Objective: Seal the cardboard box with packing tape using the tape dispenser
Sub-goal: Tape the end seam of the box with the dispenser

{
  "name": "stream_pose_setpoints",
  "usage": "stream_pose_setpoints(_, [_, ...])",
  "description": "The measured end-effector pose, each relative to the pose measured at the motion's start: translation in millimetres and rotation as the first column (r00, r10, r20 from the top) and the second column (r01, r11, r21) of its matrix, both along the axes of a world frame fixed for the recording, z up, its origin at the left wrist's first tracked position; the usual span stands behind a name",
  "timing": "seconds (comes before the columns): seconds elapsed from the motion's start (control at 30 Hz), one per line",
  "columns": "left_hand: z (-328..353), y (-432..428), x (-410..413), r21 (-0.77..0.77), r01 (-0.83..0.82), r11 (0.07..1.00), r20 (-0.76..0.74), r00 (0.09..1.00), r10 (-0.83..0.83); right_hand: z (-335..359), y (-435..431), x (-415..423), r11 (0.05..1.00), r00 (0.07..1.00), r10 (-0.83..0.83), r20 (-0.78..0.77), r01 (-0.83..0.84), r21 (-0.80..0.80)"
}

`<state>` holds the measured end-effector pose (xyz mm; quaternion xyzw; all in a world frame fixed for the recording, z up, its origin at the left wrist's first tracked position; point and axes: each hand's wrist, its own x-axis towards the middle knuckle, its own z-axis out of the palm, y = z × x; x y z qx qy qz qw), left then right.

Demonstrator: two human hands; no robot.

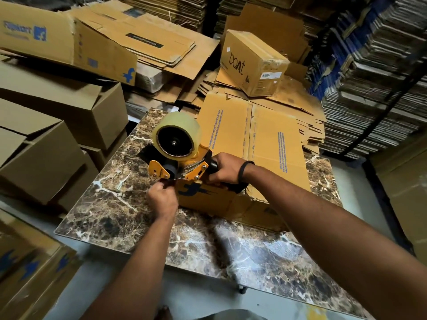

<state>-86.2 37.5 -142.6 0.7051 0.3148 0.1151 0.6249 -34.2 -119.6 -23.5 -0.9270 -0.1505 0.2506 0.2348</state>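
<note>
Tape dispenser (184, 161) atop cardboard box (203, 198), handle in right grip (225, 168).

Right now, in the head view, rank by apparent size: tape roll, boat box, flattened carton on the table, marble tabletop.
1. marble tabletop
2. flattened carton
3. boat box
4. tape roll
The boat box sits farther back, so it may really be bigger than it looks.

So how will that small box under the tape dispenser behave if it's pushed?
It probably slides readily: the small cardboard box rests on a glossy marble-patterned table. It is likely light, being small, though its contents are unseen, so pulling the tape dispenser gripped by the right hand could drag it. Low-sided, it seems unlikely to tip.
</note>
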Motion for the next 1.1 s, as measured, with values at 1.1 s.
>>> stream_pose_setpoints(1.1, [11,3,-11,0.931,0.202,0.302,0.057,0.739,-0.671,7,-128,-48,0.979,0.99,-0.135,0.044,0.14,-0.151])
